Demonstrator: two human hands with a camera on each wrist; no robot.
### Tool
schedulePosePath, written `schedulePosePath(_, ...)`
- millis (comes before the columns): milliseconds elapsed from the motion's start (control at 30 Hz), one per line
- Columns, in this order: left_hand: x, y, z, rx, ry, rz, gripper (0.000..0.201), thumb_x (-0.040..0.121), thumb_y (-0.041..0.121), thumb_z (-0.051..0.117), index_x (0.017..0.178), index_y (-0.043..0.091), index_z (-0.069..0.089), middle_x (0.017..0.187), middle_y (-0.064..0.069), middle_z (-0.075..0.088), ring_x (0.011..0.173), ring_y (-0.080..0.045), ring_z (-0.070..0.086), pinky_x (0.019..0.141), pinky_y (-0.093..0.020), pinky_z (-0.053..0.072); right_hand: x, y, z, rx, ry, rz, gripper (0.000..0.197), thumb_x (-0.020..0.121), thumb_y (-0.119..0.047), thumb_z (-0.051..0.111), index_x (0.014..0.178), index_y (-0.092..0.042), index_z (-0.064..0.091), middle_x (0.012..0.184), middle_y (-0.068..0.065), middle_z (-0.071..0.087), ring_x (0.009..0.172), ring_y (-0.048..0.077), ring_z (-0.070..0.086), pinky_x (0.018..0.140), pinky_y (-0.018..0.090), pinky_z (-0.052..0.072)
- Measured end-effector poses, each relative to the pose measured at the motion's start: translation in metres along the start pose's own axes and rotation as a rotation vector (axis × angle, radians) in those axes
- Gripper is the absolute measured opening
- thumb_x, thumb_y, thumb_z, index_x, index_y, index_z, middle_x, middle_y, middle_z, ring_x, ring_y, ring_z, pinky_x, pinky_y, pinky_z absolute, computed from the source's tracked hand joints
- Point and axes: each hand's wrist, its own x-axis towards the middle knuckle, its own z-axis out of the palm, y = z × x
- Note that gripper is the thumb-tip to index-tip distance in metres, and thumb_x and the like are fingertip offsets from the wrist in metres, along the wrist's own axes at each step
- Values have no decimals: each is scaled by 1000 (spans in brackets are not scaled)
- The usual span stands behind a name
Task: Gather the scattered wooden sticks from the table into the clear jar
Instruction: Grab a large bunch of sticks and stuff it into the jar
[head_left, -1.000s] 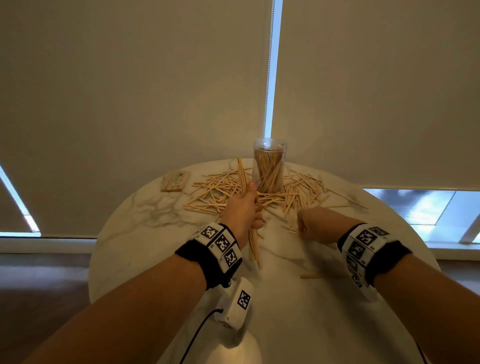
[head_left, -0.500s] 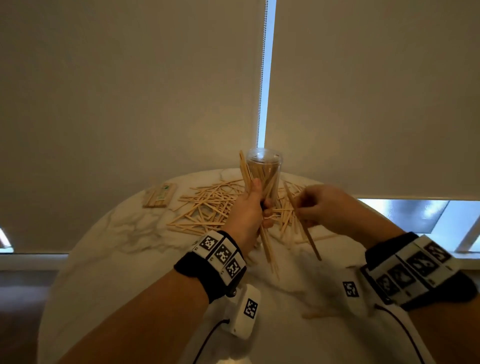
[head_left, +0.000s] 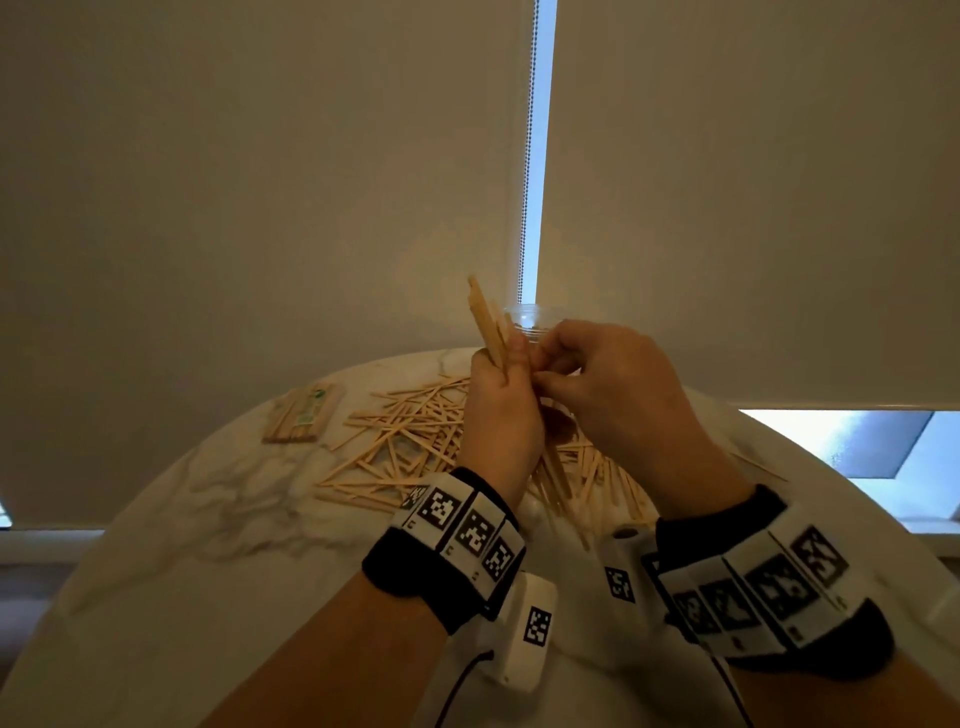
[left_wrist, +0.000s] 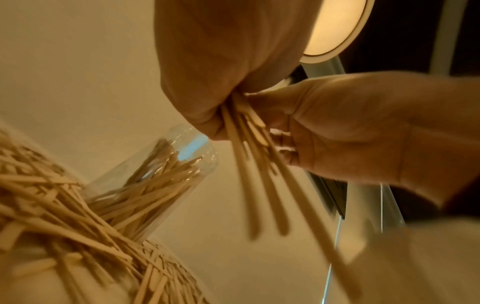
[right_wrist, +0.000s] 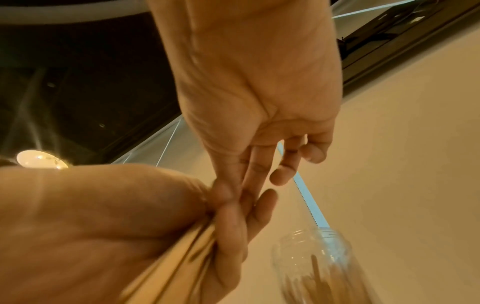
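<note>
Left hand (head_left: 501, 410): raised in front of the person, fingers curled round a bundle of sticks (head_left: 488, 325), its back toward the head camera.
Right hand (head_left: 613, 387): raised level with the left, touching it, fingertips bent in against the left hand's fingers.
Forearms: both reach forward and converge.
Wrists: each wears a black band with square markers.

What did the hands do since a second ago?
The right hand lifted off the table and came up to the left hand, meeting its bundle of wooden sticks, which rose higher. The clear jar and scattered sticks stayed put.
</note>
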Motion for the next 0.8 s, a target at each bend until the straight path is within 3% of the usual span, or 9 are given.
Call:
schedulePosePath(67,3,5,-2,14,-27,10,47,103,51,37,109,16,68,77,-3,72,57,-22,65,60,-41,56,-1,-2,-2,-25,-20,-25,2,87,-28,69,89,-28,69,85,-11,69,74,5,61,66,24,47)
schedulePosePath(200,10,20,-7,-10,0,-10,48,103,51,39,97,15,71,55,10,57,49,-6,51,58,-30,44,0,-10,-16,-74,-34,18,20,94,-40,59,112,-30,63,112,-6,51,87,7,54,66,13,39)
schedulePosePath(267,12,29,-11,-128,54,-16,45,102,51,41,88,13,62,52,10,48,45,-6,44,52,-27,39,-3,-14,-27,-76,-241,95,33,93,-44,60,121,-27,56,113,-4,57,88,7,59,68,18,46)
schedulePosePath(367,12,44,-13,-333,145,-25,37,103,47,41,83,17,47,48,11,39,40,-5,36,45,-24,33,-10,-18,-29,-20,-680,219,51,83,-46,73,123,-25,51,103,-3,68,89,12,68,80,33,59)
schedulePosePath(400,12,48,-12,-414,152,-33,35,104,45,41,84,17,45,49,11,38,40,-5,34,44,-23,32,-12,-20,-26,42,-735,248,50,82,-43,75,121,-24,52,100,-2,70,85,12,69,79,34,60)
schedulePosePath(500,8,54,-7,-590,114,-36,25,106,36,42,91,16,46,57,7,38,46,-6,35,46,-22,34,-10,-19,-16,133,-588,249,26,87,-30,72,106,-21,57,87,4,68,62,11,60,60,28,54)
schedulePosePath(600,3,57,-4,-591,-1,-48,23,105,37,43,99,15,46,63,3,44,53,-9,44,55,-27,42,-6,-18,-14,77,-387,171,3,91,-28,63,91,-25,62,76,1,66,55,7,55,56,24,48)
schedulePosePath(733,-5,61,-1,-440,-91,19,30,105,40,41,100,12,51,77,-7,64,67,-17,64,64,-33,57,-6,-17,-14,24,-290,105,16,93,-39,59,80,-30,61,68,-2,62,55,9,56,55,25,43)
schedulePosePath(800,-9,61,1,-392,-142,25,33,106,40,39,109,9,53,90,-11,73,83,-22,72,72,-32,60,-6,-15,-14,-60,-235,78,21,95,-42,55,80,-28,59,66,-1,60,57,14,58,56,29,46)
